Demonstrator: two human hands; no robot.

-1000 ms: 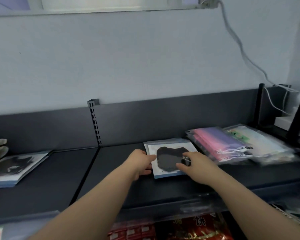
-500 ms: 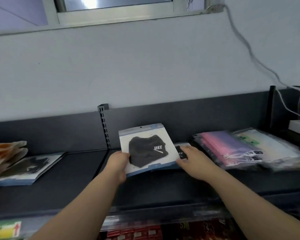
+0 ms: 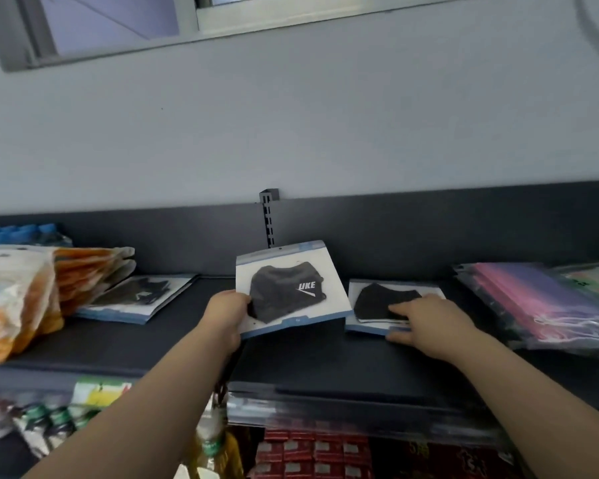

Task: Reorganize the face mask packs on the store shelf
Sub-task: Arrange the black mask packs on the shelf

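three black mask packs (image 3: 287, 288) (image 3: 377, 302) (image 3: 135, 299), two hands (image 3: 227, 314) (image 3: 429, 319)

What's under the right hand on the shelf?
A black mask pack lies flat on the shelf, the right hand resting on its near corner. That corner is covered; whether another pack lies beneath cannot be seen.

A white-carded face mask pack (image 3: 291, 288) showing a black mask marked UKE is being held tilted above the shelf (image 3: 325, 354), with the left hand (image 3: 223, 318) gripping its left edge. A second black-mask pack (image 3: 388, 302) is lying flat just beside it under the right hand (image 3: 429, 323). A third pack (image 3: 139, 299) is lying flat further left.
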